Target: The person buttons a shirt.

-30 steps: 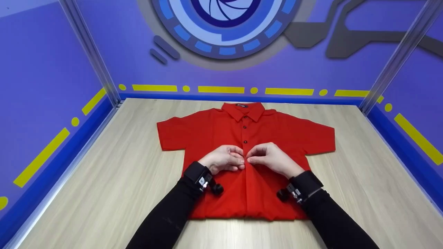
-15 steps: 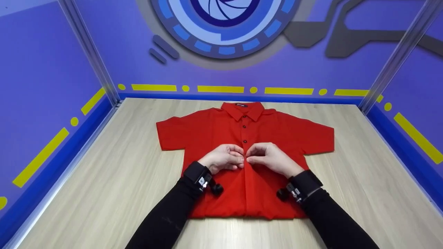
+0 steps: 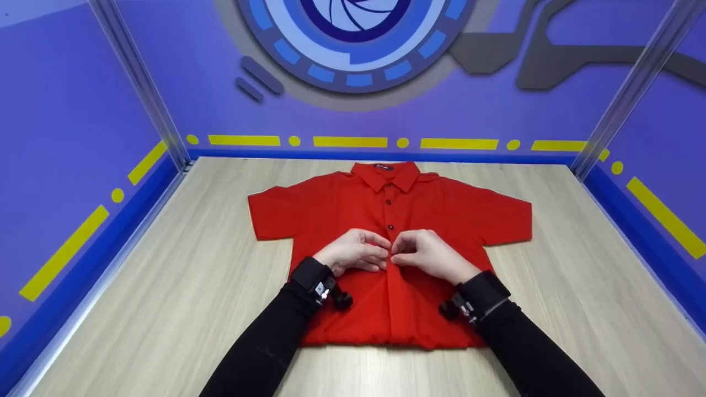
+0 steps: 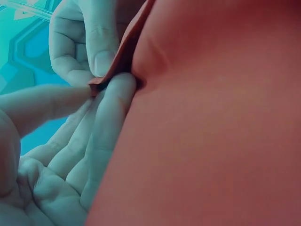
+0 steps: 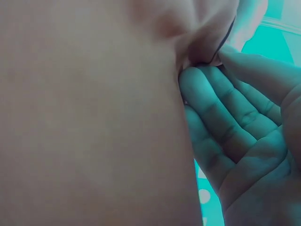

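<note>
A red short-sleeved shirt (image 3: 314,207) lies front up, its collar at the far side and its lower part bunched near me. Black buttons (image 3: 390,227) run down the placket above my hands. My left hand (image 3: 357,252) pinches the placket edge between thumb and finger, the cloth lifted in a fold (image 4: 122,59) in the left wrist view. From the other side, my right hand (image 3: 433,256) pinches the same spot, thumb against fingertips. The right wrist view shows its fingers (image 5: 202,92) under the raised cloth (image 5: 202,42). Any button between the fingertips is hidden.
The shirt lies on a light wood table (image 3: 193,264). Blue-purple panels with yellow markings stand at the back (image 3: 463,116) and both sides, joined by metal corner posts (image 3: 146,82). Black wrist cameras (image 3: 342,300) hang close over the cloth.
Both hands stay at the placket. The right hand has shifted slightly left and toward me, and the fingertips have moved a little on the cloth. The shirt keeps its place.
</note>
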`<action>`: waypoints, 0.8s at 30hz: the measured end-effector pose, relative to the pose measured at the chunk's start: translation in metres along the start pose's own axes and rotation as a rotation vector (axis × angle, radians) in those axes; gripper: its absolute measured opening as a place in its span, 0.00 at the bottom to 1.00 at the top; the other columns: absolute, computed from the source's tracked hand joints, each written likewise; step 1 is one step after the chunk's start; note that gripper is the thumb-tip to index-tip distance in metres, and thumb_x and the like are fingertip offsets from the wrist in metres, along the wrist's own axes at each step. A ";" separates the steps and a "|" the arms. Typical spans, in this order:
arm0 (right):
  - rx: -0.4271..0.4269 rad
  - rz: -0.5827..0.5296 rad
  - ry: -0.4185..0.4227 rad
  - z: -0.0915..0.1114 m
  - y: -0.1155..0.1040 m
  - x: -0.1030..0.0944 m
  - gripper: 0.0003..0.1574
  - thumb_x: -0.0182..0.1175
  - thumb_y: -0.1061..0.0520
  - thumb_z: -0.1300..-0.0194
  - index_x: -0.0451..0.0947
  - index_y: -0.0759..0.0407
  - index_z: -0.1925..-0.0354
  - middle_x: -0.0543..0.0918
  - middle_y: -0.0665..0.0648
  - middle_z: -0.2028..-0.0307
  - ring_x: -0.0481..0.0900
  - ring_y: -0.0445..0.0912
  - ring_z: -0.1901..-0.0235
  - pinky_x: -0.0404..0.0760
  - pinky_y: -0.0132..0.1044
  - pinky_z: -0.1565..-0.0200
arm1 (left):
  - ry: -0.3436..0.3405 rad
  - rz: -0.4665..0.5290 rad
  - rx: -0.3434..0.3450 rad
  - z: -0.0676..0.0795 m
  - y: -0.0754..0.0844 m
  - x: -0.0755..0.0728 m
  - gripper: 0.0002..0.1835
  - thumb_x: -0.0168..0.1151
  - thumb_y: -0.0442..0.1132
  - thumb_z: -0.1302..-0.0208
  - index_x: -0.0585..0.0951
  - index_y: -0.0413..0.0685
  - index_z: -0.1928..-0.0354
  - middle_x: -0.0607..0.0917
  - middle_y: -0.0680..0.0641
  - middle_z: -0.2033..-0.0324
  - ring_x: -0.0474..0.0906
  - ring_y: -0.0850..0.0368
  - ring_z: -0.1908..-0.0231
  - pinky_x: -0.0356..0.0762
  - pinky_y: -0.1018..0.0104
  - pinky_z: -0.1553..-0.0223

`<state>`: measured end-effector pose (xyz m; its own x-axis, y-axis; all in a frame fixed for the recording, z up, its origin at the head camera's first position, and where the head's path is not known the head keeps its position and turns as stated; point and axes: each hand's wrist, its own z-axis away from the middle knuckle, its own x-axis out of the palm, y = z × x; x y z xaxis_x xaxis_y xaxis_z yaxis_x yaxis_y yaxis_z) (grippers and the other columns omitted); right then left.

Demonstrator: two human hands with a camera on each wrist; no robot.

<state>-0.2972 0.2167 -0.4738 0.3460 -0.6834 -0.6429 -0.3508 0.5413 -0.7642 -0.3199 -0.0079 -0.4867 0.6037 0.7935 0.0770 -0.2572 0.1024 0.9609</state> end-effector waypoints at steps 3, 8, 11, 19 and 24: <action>0.003 0.008 0.006 0.000 -0.001 0.001 0.08 0.70 0.50 0.42 0.82 0.47 0.64 0.85 0.45 0.69 0.82 0.42 0.67 0.83 0.36 0.60 | 0.004 -0.016 0.011 0.001 0.001 0.000 0.15 0.67 0.35 0.40 0.83 0.44 0.51 0.88 0.39 0.63 0.87 0.52 0.67 0.85 0.62 0.64; 0.016 0.018 0.009 0.001 -0.003 0.002 0.09 0.71 0.50 0.43 0.81 0.47 0.65 0.85 0.45 0.70 0.82 0.42 0.68 0.82 0.38 0.61 | 0.031 -0.046 0.015 0.000 0.001 0.003 0.15 0.70 0.37 0.43 0.84 0.44 0.53 0.88 0.40 0.64 0.86 0.53 0.69 0.85 0.62 0.64; 0.030 0.018 0.000 0.001 -0.004 0.003 0.09 0.70 0.49 0.42 0.80 0.47 0.65 0.85 0.46 0.70 0.81 0.43 0.69 0.82 0.39 0.62 | 0.051 -0.052 0.016 0.000 0.000 0.005 0.15 0.71 0.36 0.44 0.84 0.44 0.54 0.88 0.40 0.65 0.86 0.54 0.71 0.85 0.62 0.65; 0.063 0.038 -0.032 0.001 -0.007 0.003 0.09 0.70 0.50 0.42 0.79 0.48 0.65 0.84 0.49 0.73 0.81 0.44 0.72 0.82 0.39 0.66 | 0.053 -0.078 0.010 0.000 0.000 0.007 0.14 0.70 0.35 0.43 0.83 0.43 0.54 0.88 0.42 0.66 0.86 0.54 0.72 0.85 0.62 0.66; 0.062 0.037 -0.064 0.001 -0.009 0.001 0.06 0.69 0.53 0.40 0.82 0.50 0.64 0.85 0.50 0.71 0.82 0.44 0.71 0.82 0.38 0.64 | 0.068 -0.074 -0.004 -0.001 -0.001 0.009 0.14 0.69 0.32 0.44 0.83 0.41 0.54 0.88 0.42 0.69 0.86 0.54 0.72 0.85 0.62 0.67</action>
<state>-0.2925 0.2122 -0.4675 0.3891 -0.6306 -0.6715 -0.3109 0.5962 -0.7401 -0.3155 -0.0003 -0.4872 0.5682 0.8228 -0.0125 -0.2169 0.1644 0.9623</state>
